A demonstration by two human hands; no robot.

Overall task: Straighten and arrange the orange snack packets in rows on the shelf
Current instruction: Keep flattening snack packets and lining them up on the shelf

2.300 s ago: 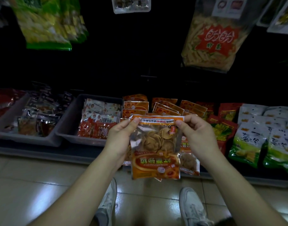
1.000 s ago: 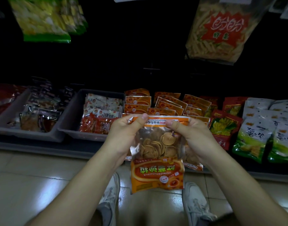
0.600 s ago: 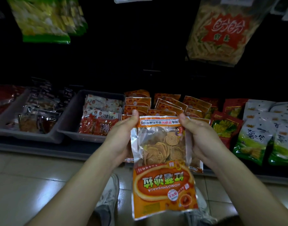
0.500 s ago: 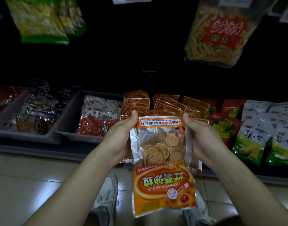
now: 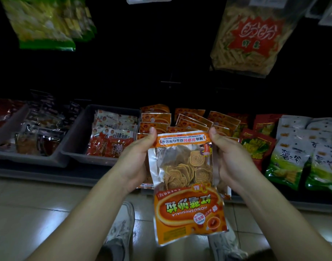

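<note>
Both hands are on one orange foil snack packet with a clear window of spiral crisps (image 5: 186,185). It hangs upside down, print inverted, out in front of the dark shelf (image 5: 39,173). The left hand (image 5: 136,161) has its grip clamped on the packet's top left corner, thumb laid over the orange header strip. The right hand (image 5: 232,162) pinches the top right corner the same way. Just beyond the grip, the other flat orange snack packets (image 5: 155,118) lie in overlapping rows on the shelf, several of them skewed. Left of the grip sits a grey plastic bin (image 5: 79,132) of red-and-white sachets (image 5: 112,144). Right of the grip are red bags (image 5: 259,146), then green-and-white bags (image 5: 287,162). Below the grip are white shoes (image 5: 122,230) on pale floor tiles (image 5: 29,213).
</note>
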